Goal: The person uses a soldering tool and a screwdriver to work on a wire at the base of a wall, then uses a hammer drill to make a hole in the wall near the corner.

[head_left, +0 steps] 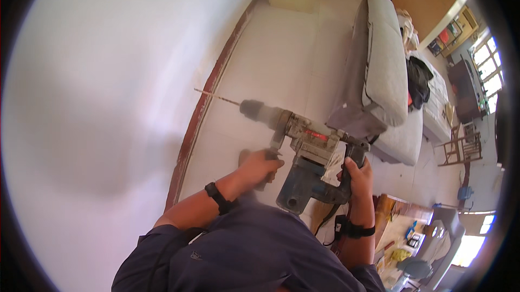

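A rotary hammer drill (311, 143), dusty grey and dark blue, is held level in front of my body. Its long thin bit points left toward the white wall (108, 91); whether the tip touches the wall I cannot tell. My left hand (260, 168) is closed round the side handle under the drill's front end. Around the rear handle wraps my right hand (357, 175), its thumb on the near side; the trigger is hidden. A dark cord hangs from the drill's rear handle beside my right wrist.
A grey sofa (387, 59) stands to the right, with dark cloth behind it. A wooden table (403, 227) holding tools and small items is at the lower right. A wooden chair (460, 148) stands farther off. Along the wall's foot runs a red-brown baseboard (203, 110).
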The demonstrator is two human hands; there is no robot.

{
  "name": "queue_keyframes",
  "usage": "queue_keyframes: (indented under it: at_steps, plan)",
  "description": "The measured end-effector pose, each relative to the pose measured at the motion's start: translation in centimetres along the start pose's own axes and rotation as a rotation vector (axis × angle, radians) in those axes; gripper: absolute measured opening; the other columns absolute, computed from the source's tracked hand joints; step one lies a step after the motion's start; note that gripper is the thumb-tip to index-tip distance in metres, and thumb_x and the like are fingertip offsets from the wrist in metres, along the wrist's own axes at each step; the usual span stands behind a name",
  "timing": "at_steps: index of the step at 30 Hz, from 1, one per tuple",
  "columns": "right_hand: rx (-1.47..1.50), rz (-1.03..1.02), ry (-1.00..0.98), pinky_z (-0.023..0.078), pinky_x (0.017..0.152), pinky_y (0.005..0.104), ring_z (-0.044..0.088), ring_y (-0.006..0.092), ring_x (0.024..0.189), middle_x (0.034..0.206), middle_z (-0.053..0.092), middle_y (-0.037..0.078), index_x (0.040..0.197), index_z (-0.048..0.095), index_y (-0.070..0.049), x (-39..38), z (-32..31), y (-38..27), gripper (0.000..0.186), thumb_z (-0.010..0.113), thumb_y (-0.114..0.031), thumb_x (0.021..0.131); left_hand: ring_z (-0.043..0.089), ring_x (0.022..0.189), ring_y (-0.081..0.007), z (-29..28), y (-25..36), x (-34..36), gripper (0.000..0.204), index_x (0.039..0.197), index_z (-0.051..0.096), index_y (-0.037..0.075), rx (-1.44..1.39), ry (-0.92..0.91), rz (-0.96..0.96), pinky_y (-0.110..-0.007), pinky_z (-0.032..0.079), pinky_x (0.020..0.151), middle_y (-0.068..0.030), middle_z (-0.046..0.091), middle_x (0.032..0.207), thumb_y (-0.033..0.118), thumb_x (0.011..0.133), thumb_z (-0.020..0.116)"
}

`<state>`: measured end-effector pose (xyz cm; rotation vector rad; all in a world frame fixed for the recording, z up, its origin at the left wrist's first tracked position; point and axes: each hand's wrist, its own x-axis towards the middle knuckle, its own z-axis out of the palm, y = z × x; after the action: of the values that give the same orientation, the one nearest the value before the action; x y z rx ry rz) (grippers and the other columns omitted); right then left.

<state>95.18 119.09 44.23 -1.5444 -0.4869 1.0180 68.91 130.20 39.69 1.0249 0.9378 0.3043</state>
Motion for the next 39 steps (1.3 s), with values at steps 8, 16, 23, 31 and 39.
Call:
queue_keyframes:
  at_steps: [8,16,23,31,39]
  plan:
    - [-0.046,0.105,0.042,0.048,0.044,0.0277,0.058,0.0158,0.050,0.072,0.055,0.006,0.099,0.050,-0.001,13.9,9.5,-3.8,0.029,0.067,-0.017,0.084,0.052,0.056,-0.0115,-10.0,8.0,12.1,0.019,0.096,0.062,0.001,-0.121,-0.004,-0.082,-0.027,0.043,0.050,-0.0023,0.057,0.070,0.016,0.085,0.064]
    - [-0.034,0.153,0.060,0.049,0.043,0.0287,0.059,0.0169,0.050,0.070,0.055,0.006,0.095,0.049,-0.002,29.3,13.6,-7.8,0.027,0.067,-0.018,0.083,0.053,0.049,-0.0140,-14.7,17.3,25.0,0.019,0.075,0.056,0.001,-0.113,-0.025,-0.119,-0.028,0.042,0.046,-0.0048,0.054,0.062,0.016,0.086,0.060]
    - [-0.052,0.184,0.016,0.048,0.043,0.0291,0.059,0.0170,0.050,0.069,0.054,0.006,0.092,0.050,-0.002,51.2,15.6,-9.8,0.026,0.067,-0.019,0.083,0.052,0.055,-0.0119,-18.0,23.8,44.6,0.018,0.095,0.062,0.002,-0.139,-0.007,-0.144,-0.028,0.043,0.050,-0.0037,0.056,0.072,0.017,0.085,0.061]
    - [-0.120,0.234,0.002,0.047,0.044,0.0308,0.059,0.0180,0.050,0.070,0.055,0.007,0.092,0.050,-0.001,69.2,19.4,-17.2,0.026,0.068,-0.018,0.083,0.052,0.049,-0.0135,-21.2,34.4,58.5,0.021,0.071,0.056,0.001,-0.125,0.090,-0.100,-0.029,0.041,0.045,-0.0044,0.054,0.059,0.015,0.085,0.060]
    - [-0.116,0.288,0.048,0.047,0.045,0.0308,0.059,0.0185,0.051,0.070,0.055,0.007,0.092,0.050,-0.002,80.0,27.5,-26.2,0.027,0.068,-0.019,0.082,0.052,0.051,-0.0150,-28.5,48.5,66.7,0.023,0.067,0.053,0.003,-0.145,0.096,-0.224,-0.031,0.040,0.045,-0.0061,0.053,0.058,0.017,0.084,0.061]
